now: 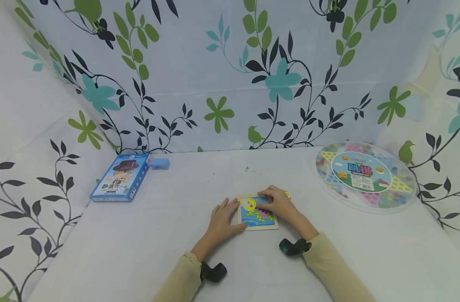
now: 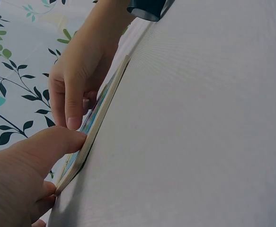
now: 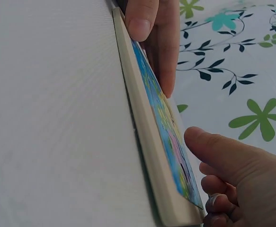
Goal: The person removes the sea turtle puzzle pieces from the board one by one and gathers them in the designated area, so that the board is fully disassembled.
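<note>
A wooden-framed picture puzzle lies on the white table, its picture blue with a yellow and pink figure. My left hand holds it by the left side, thumb on the near-left corner of the frame and fingers along the left edge. My right hand bends over the puzzle's upper right part, its thumb over the picture and the other fingers curled toward the far edge. Whether anything is pinched between them is hidden. A small yellow striped thing shows partly behind the right hand.
A blue boxed game lies at the back left, with a small blue block beside it. At the back right rests a round, clear-edged board game case. Leaf-patterned cloth hangs behind the table.
</note>
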Available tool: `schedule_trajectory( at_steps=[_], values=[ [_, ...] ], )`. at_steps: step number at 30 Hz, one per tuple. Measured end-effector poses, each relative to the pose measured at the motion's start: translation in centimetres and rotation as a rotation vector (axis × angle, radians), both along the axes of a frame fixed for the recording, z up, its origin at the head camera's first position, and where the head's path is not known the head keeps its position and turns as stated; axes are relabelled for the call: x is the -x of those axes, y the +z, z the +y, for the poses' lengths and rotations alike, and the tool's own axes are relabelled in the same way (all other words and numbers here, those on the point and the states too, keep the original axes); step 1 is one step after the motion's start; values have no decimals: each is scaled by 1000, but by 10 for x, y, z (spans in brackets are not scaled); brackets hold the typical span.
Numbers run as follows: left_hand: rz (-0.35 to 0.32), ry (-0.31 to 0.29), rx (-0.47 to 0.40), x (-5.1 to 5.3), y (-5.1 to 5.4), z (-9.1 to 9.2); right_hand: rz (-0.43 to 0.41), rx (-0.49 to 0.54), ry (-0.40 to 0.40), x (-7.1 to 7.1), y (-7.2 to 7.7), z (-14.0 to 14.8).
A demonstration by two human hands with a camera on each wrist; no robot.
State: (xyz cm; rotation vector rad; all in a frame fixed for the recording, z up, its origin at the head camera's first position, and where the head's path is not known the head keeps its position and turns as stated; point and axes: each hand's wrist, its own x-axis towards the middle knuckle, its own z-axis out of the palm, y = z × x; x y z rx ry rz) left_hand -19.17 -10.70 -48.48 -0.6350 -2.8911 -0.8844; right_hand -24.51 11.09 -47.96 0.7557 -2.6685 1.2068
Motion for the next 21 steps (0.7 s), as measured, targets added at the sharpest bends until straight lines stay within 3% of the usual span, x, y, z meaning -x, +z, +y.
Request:
schedule_trajectory(
  at_steps=[13,21],
  values=[
    [-5,7,6,1,-2,1,-57,-15,-2,1,-2,1],
    [-2,0,-17,0,-3,1,-156,-21,18,3,2,0]
  ],
)
